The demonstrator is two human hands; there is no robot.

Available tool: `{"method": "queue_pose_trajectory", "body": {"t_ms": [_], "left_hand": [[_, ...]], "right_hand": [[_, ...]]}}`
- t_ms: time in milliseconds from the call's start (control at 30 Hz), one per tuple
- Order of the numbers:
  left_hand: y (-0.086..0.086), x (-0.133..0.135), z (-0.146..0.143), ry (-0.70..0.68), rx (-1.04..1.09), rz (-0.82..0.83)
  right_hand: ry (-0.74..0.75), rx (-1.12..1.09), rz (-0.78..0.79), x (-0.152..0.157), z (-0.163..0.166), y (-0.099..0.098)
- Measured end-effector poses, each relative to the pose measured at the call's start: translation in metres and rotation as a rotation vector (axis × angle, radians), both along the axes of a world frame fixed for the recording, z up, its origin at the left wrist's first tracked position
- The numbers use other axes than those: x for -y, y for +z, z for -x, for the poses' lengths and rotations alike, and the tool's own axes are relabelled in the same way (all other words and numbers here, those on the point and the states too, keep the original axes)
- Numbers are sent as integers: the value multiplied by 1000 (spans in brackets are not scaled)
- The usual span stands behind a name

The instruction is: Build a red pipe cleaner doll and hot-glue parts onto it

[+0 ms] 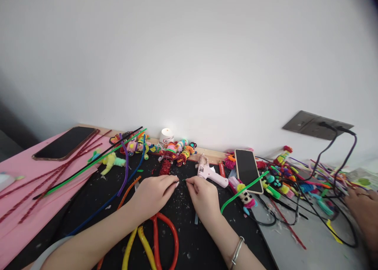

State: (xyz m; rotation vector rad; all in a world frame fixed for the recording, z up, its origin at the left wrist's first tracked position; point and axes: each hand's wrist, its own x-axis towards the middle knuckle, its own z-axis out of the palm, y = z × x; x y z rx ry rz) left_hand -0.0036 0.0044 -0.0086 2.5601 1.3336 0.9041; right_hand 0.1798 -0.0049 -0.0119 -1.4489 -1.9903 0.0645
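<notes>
My left hand [155, 193] and my right hand [202, 195] meet over a black mat [183, 238], fingertips pinched towards each other. Between them shows a tiny dark green bit [183, 180], too small to name. The left fingers curl closed; the right fingers pinch beside the green bit. A pink glue gun [210, 171] lies just beyond my right hand. Red and yellow-handled scissors [156, 242] lie on the mat under my forearms. A silver bracelet [237, 251] sits on my right wrist.
Pipe cleaners [71, 167] lie across a pink sheet [17, 219] at left beside a phone [65, 143]. Small pipe-cleaner figures [177, 148] and a candle [167, 136] line the wall. A second phone [248, 169], cables [336, 175] and another person's hand [362, 209] are at right.
</notes>
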Motion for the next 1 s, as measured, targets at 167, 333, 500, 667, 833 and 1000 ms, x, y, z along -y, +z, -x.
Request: {"method": "queue_pose_trajectory", "body": {"t_ms": [167,333,500,667,833,1000], "left_hand": [[1,-1,0,2,-30,39],[3,0,-2,-52,-68,98],[5,1,-3,-127,-136,137],[6,2,-2,-142,-170,119],[7,2,-1,-132,-191,182],[7,0,-1,-126,-210,247]], "right_hand": [[-9,201,95,-1,0,2],[-6,235,130,0,4,3],[-9,223,179,1,4,5],[-19,218,222,2,4,6],[-29,218,295,4,4,10],[-30,207,333,4,4,14]]}}
